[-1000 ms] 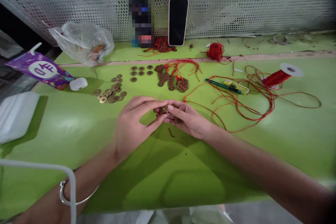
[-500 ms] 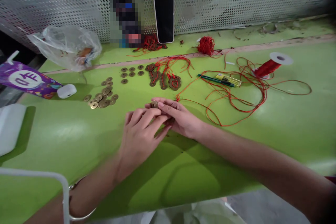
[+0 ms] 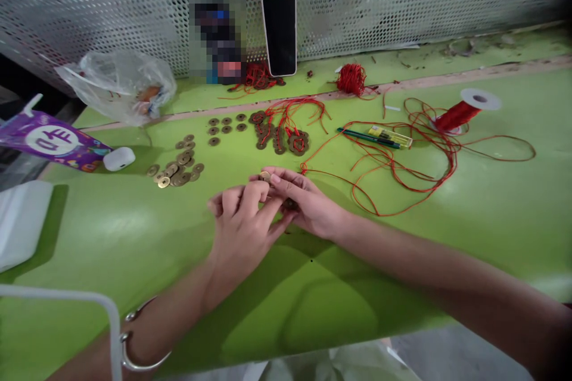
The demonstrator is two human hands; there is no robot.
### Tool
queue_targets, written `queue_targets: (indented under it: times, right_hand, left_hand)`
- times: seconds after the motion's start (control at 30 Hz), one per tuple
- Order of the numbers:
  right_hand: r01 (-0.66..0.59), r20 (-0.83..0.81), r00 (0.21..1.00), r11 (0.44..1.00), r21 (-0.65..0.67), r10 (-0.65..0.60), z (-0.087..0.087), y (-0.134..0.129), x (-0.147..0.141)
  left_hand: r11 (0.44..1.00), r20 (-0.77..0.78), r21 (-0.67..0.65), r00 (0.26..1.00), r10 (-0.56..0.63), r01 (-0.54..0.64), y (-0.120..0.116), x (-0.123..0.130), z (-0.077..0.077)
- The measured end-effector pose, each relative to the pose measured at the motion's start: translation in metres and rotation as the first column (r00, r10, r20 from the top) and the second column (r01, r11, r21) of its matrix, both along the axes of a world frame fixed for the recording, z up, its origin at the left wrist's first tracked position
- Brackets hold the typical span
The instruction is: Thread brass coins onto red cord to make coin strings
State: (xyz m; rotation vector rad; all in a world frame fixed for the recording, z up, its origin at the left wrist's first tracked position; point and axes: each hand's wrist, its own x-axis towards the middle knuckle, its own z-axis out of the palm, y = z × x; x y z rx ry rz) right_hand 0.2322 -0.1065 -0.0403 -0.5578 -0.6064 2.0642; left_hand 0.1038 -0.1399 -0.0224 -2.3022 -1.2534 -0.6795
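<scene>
Held between both hands are brass coins [image 3: 265,177], partly hidden by the fingers. My right hand [image 3: 308,199] is closed on them, its thumb pressing a coin from above. My left hand [image 3: 245,217] comes in from the left with curled fingers, its thumb and forefinger pinched at the coins near the right palm. A red cord [image 3: 330,174] runs from beside the right fingertips out to the right. Loose square-holed coins [image 3: 181,169] lie heaped to the left of my hands. Beyond them sit rows of coins [image 3: 226,129] and coins tied with red cord [image 3: 298,143].
On the right are a spool of red cord [image 3: 460,116], a green pen [image 3: 348,132] and a small yellow case [image 3: 388,136]. A phone [image 3: 279,33], a red cord ball [image 3: 351,79] and a plastic bag [image 3: 123,80] stand behind. Left are a purple pack [image 3: 56,140] and white earbud case [image 3: 119,159].
My left hand has shifted slightly, its fingers curling more around the coins. The right hand keeps its grip. The whole view has moved a little.
</scene>
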Motion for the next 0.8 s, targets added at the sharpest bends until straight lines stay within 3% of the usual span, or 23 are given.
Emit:
queue_targets:
  times: [0.23, 0.3, 0.47, 0.8]
  right_hand:
    - [-0.050, -0.060, 0.997, 0.998, -0.037, 0.047, 0.004, 0.000, 0.006]
    - [-0.061, -0.058, 0.997, 0.997, -0.054, 0.057, 0.004, 0.000, 0.008]
    - [-0.105, -0.059, 0.993, 0.994, -0.016, 0.104, 0.002, -0.001, 0.008]
    - [-0.132, -0.042, 0.990, 0.990, 0.056, 0.134, 0.000, -0.002, 0.008]
  left_hand:
    - [0.965, 0.044, 0.128, 0.971, -0.235, 0.228, 0.003, -0.014, 0.014]
    - [0.969, 0.110, 0.149, 0.970, -0.215, 0.198, 0.006, -0.022, 0.020]
    - [0.996, 0.301, 0.027, 0.950, -0.087, 0.083, 0.013, -0.030, 0.025]
    - [0.994, 0.261, -0.009, 0.960, -0.098, 0.104, 0.019, -0.029, 0.021]
